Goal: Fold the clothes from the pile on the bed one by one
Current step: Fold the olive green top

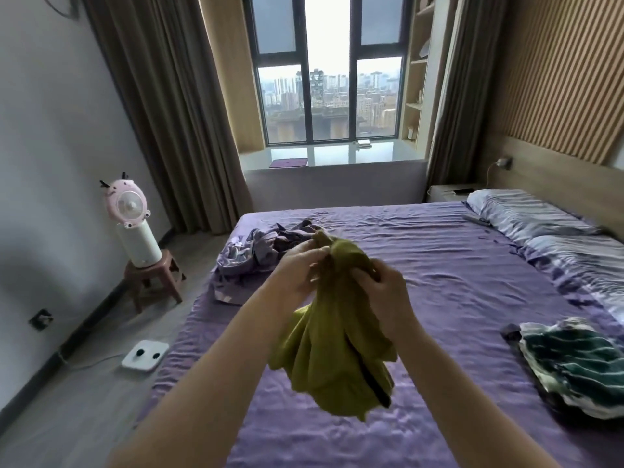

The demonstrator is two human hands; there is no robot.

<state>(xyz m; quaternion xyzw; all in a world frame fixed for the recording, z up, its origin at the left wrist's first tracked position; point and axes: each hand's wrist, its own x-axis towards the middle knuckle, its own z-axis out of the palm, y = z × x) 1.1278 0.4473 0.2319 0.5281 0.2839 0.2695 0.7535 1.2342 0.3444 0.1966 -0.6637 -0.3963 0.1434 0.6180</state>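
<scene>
An olive-green garment (332,346) hangs bunched in the air above the purple bed (456,298). My left hand (299,270) grips its upper edge on the left, and my right hand (386,292) grips the cloth just to the right. The lower part dangles loose, with a dark strip showing near its hem. A pile of purple and grey clothes (256,255) lies at the bed's far left corner, behind my hands. Striped green-and-white folded clothes (574,366) lie at the right edge of the bed.
Striped pillows (540,224) lie along the headboard at right. A pink fan on a white cylinder (130,217) stands on a brown stool (155,282) left of the bed. A white scale (145,354) lies on the floor. Window and curtains stand beyond.
</scene>
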